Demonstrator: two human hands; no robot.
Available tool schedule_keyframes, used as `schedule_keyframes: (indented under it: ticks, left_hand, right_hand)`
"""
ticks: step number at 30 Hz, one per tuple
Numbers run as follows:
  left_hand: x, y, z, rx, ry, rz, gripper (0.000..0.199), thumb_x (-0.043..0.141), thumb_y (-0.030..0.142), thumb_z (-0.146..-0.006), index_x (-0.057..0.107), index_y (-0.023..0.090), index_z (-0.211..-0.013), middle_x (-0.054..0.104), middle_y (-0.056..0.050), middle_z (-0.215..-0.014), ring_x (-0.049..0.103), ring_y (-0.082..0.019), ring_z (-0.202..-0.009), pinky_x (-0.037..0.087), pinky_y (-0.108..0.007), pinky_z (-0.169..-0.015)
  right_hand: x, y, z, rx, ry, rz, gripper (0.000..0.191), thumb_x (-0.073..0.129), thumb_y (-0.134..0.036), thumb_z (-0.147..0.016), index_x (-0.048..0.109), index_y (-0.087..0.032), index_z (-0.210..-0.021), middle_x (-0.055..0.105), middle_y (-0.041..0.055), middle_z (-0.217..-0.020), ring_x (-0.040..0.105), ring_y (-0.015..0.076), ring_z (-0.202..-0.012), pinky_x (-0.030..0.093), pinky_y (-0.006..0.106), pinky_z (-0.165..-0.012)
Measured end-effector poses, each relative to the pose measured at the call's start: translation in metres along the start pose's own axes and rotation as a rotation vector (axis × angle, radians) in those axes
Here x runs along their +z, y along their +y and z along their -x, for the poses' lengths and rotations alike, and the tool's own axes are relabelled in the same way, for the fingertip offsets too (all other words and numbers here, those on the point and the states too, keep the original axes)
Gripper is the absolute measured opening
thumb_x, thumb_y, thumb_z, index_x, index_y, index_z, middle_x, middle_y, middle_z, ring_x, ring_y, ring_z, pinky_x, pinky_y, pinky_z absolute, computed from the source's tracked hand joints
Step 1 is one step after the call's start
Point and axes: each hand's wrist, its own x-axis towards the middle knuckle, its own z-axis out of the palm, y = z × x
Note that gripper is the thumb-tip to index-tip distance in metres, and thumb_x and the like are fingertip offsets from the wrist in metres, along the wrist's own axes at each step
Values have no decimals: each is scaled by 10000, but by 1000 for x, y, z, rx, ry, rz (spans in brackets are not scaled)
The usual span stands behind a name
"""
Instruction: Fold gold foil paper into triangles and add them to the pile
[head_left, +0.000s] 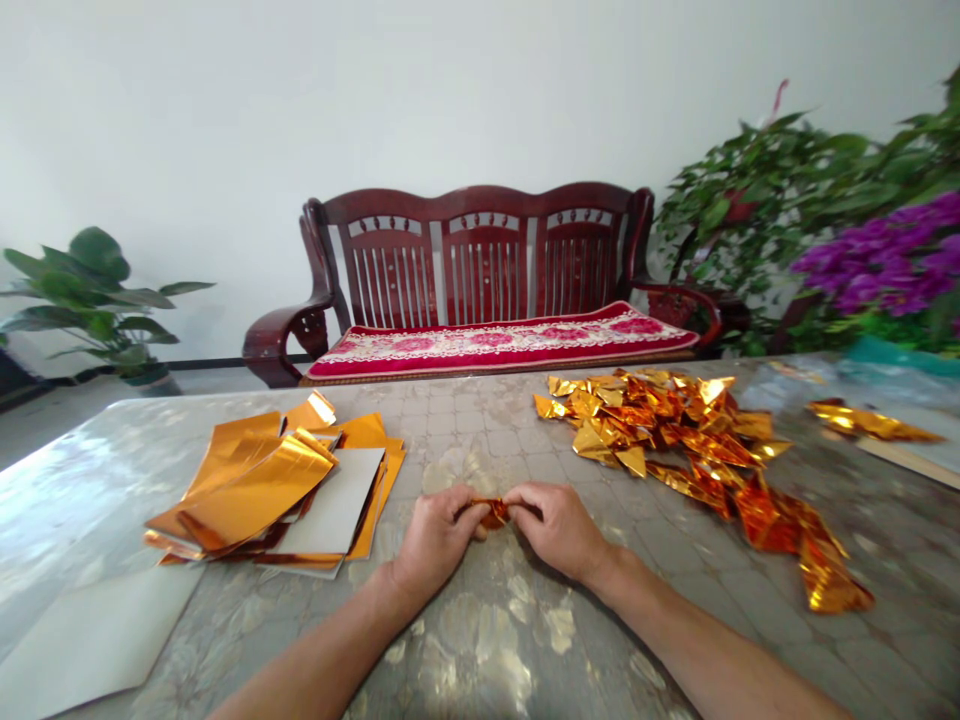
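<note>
l hand (pixel 435 540) + r hand (pixel 559 530) closed, both pinching small folded gold foil (pixel 491 513) over tabletop (pixel 480 650); folded foil pile (pixel 660 430) to r, flat foil sheets (pixel 255 490) to l

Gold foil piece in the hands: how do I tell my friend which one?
Find the red-cushioned bench, then the table in front of it. Midway between the flat foil stack and the heap of folded foil, the left hand and right hand pinch one small gold foil piece. Only it is held, not lying down.

A living room, with a wooden settee (pixel 480 262) and potted plant (pixel 91 300).
</note>
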Motion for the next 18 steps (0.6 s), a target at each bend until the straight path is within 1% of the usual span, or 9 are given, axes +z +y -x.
schedule_keyframes:
  ticks: [6, 13, 18]
  left_hand:
    - [3, 6, 4, 11, -15, 17, 217, 555, 255, -898, 717, 190, -769, 700, 24, -612, 667, -116, -569, 477, -186, -596]
    - [3, 8, 4, 21, -1, -14, 223, 543, 258, -901, 707, 188, -765, 672, 26, -572, 643, -115, -548, 472, -189, -596]
    - [4, 8, 3, 10, -12, -36, 223, 541, 251, -890, 693, 192, -737, 661, 28, -558, 626, -115, -536, 464, -190, -584]
  right_hand:
    - [1, 0, 1, -4, 16, -27, 248, 509, -137, -832, 745, -212, -842, 755, 23, -801, 682, 159, -750, 458, 233, -694]
    - [1, -4, 3, -13, 1, -34, 239, 513, -148, -822, 743, -207, -796, 745, 15, -737, 664, 149, -680, 438, 218, -626]
    - [2, -4, 3, -8, -10, -47, 241, 510, -147, -820, 741, -206, -784, 736, 10, -716, 653, 146, -658, 437, 219, -619]
